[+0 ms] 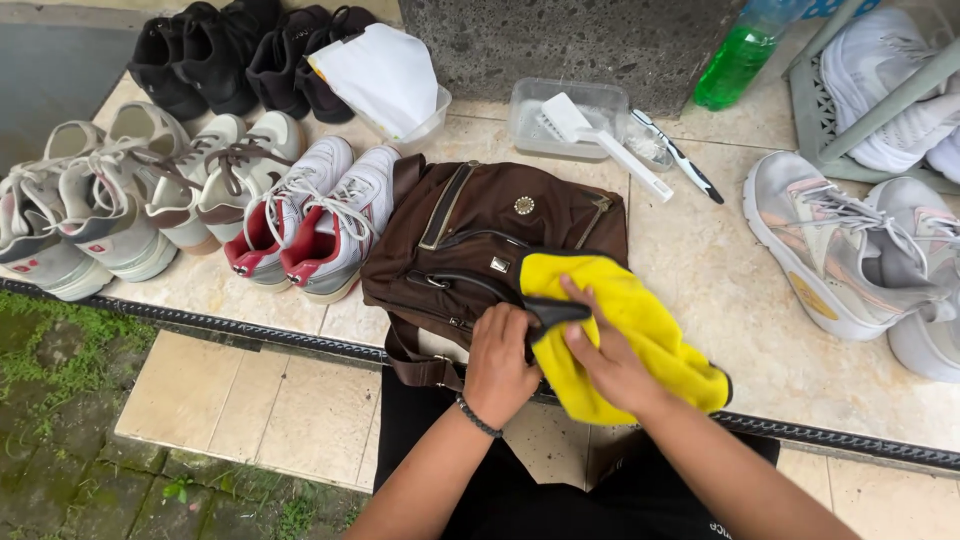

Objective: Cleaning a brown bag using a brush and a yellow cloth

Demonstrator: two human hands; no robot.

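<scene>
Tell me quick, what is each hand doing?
Left hand: closed, gripping the brown bag.
Right hand: closed on the yellow cloth.

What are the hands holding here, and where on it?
Left hand grips the brown bag at its near edge; right hand presses a yellow cloth against a black strap.

bag [470, 235]: brown woven cloth looking matt, with metal zip pulls and a round metal stud glinting
cloth [640, 330]: yellow microfibre looking soft, fluffy and matt
tub [530, 130]: clear plastic, showing cloudy and smooth
brush [600, 140]: white plastic, shining slightly
toothbrush [680, 160]: smooth plastic, black and white
bottle [735, 65]: clear glossy plastic showing green liquid
floor tiles [740, 320]: beige, polished, looking mottled
pillar [580, 40]: grey stone looking rough
trainers [320, 220]: white mesh and leather-like panels, looking matt
</scene>
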